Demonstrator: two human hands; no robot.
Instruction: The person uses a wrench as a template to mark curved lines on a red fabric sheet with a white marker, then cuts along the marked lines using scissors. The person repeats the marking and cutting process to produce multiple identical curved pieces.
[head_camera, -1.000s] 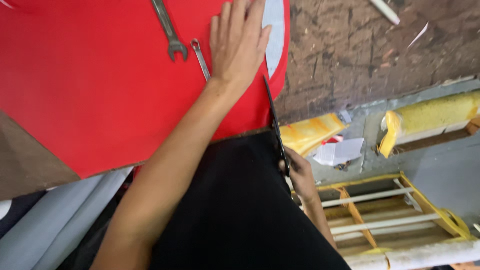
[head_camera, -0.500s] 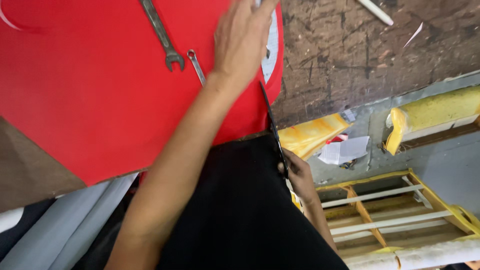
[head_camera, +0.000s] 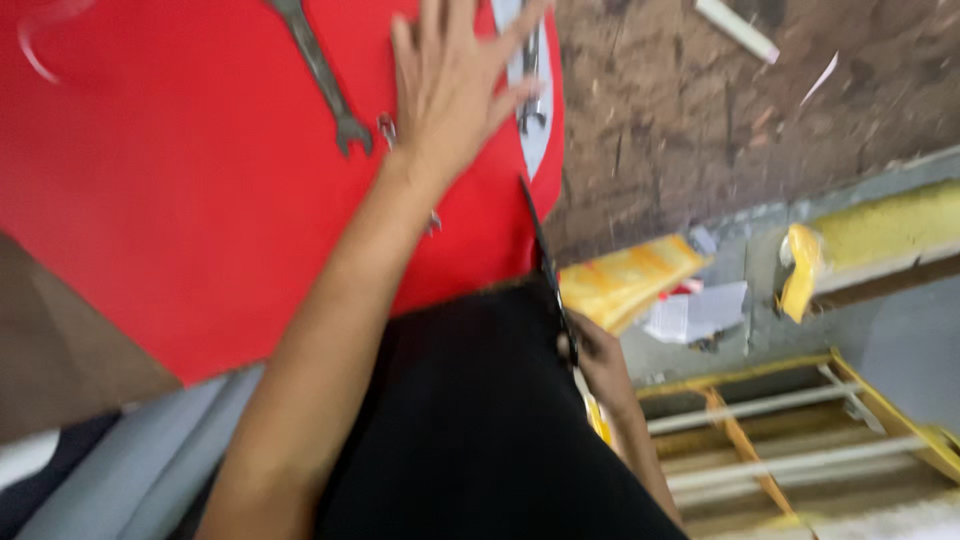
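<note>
My left hand (head_camera: 450, 90) lies flat, fingers apart, on a red board (head_camera: 160, 200) and holds nothing. A long open-end wrench (head_camera: 320, 70) rests just left of that hand. A smaller metal tool (head_camera: 385, 130) pokes out from under the wrist. Another wrench (head_camera: 530, 70) lies by the fingertips on a pale grey patch (head_camera: 537, 150). Lower down, my right hand (head_camera: 590, 350) is closed around the board's thin dark edge (head_camera: 540, 250). Black clothing (head_camera: 470, 430) hides much of that arm.
Brown dirt ground (head_camera: 680, 130) lies beyond the board. Yellow packets (head_camera: 620, 280) and white paper (head_camera: 700, 310) sit on a grey ledge. A yellow-framed rack with pale bars (head_camera: 790, 420) stands at the lower right, and grey pipes (head_camera: 150, 460) at the lower left.
My left hand has slid up the board and its fingers now reach over the pale grey patch and the wrench there. The right hand keeps its grip on the edge.
</note>
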